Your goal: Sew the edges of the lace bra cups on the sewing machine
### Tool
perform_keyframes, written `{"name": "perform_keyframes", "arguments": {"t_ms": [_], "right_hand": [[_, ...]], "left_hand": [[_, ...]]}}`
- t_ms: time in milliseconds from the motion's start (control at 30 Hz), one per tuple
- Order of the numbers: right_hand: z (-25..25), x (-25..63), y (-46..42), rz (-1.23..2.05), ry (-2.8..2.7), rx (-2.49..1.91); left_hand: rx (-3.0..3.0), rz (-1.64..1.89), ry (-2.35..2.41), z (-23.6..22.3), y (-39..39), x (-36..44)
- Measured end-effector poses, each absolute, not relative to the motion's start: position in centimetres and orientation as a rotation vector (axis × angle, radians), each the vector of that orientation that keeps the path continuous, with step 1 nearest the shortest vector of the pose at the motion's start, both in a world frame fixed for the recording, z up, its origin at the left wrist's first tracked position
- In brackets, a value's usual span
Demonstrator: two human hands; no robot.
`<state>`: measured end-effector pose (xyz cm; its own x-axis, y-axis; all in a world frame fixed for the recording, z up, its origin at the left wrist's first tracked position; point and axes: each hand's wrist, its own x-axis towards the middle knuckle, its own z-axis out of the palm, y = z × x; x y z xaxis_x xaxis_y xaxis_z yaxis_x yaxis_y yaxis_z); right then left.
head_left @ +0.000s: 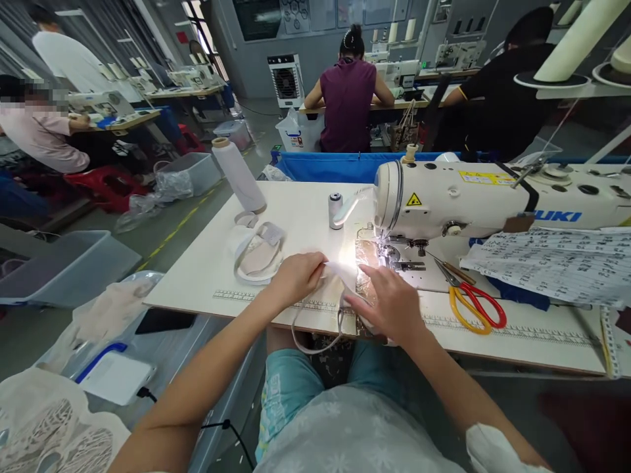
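Note:
My left hand (299,279) is closed, its thumb and fingers pinching one end of a pale fabric strip (342,269) left of the sewing machine's needle area. My right hand (394,305) hovers at the strip's other side, thumb and forefinger spread apart; its lower fingers are partly hidden. From the piece, a thin strap (315,353) hangs in a loop over the table's front edge. Just beyond my right fingertips is the lit presser foot of the white sewing machine (444,197). Glare washes out part of the fabric.
On the table (197,263) lie a sewn pale garment piece (259,253), a large thread cone (239,174), a small spool (336,211) and red-and-yellow scissors (476,305). Written paper sheets (557,263) rest at right. Several people sit at other machines. A clear bin (64,266) stands left.

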<state>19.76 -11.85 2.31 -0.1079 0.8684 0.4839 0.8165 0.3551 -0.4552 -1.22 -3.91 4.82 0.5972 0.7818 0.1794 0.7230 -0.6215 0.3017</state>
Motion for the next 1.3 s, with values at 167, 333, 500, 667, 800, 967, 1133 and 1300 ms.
{"name": "perform_keyframes", "arguments": {"t_ms": [167,333,500,667,800,967,1133,1300], "right_hand": [[2.3,18.8,-6.2,0.589,-1.988,-1.307],[2.8,20.5,-4.5,0.891,-1.911,-1.342],[2.5,19.7,-3.9,0.521,-1.995,-1.472],[1.3,18.3,-3.8,0.082,-2.093,-1.487],[1.2,17.7,-5.0,-0.155,-1.969,-1.254],[1.5,17.4,-5.9,0.204,-1.911,-1.064],[1.0,17.3,-5.3,0.371,-1.962,-1.07],[1.0,17.5,-5.3,0.382,-2.001,-1.054]], "left_hand": [[2.326,0.378,1.169,7.8,-2.6,-2.9],[1.965,0.26,0.928,9.1,-0.4,-3.7],[1.87,0.191,0.865,8.0,0.2,-3.5],[1.8,0.181,0.89,7.2,-0.1,-4.1],[1.722,0.242,0.964,6.9,-0.7,-4.5],[1.72,0.258,0.986,6.8,-1.4,-4.2],[1.748,0.216,1.005,7.0,-1.5,-3.6],[1.758,0.193,1.004,7.2,-1.6,-3.3]]}}
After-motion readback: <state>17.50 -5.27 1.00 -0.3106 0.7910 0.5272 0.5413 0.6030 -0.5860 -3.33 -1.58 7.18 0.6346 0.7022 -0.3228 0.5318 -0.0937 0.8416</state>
